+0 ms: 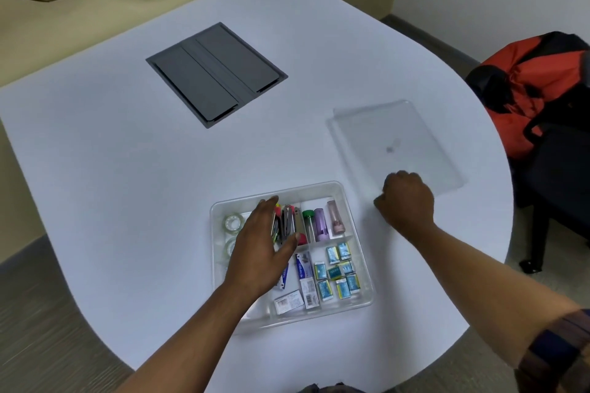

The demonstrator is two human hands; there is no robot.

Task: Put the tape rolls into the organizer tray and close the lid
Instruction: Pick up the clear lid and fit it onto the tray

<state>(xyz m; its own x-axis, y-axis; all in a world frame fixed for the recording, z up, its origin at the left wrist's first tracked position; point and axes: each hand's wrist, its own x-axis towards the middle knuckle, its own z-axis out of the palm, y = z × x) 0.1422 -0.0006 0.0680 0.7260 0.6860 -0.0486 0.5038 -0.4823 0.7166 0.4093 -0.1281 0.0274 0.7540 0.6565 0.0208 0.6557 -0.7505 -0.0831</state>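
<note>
Clear plastic tray (357, 268) is seen near the front of the white worktop (127, 169), with two tape rolls (233, 223) already seated in its left compartment, one behind the other; the nearer roll is partly hidden under the left hand (261, 252). No loose rolls are seen on the worktop, so loading is judged done and the lid is judged the step in hand. The left hand is laid flat and open over the tray's middle, grip released, nothing held; it is best kept as a brace on the tray wall, then cleared before the lid comes down. The right hand (405, 201) is curled at the near-left edge of the lid (412, 140), which lies flat on the worktop just right of and behind the tray. Whether the edge is actually pinched cannot be told, since the fingers are turned under. The lid is thin and transparent, so flex and slip are expected; a pinch at the rim is advised, then a lift rather than a drag. Corners should be aligned to the tray's rim before pressing. The pens and tubes (319, 223) in the rear compartments should be checked for anything standing proud of the rim, or the lid will not seat.
</note>
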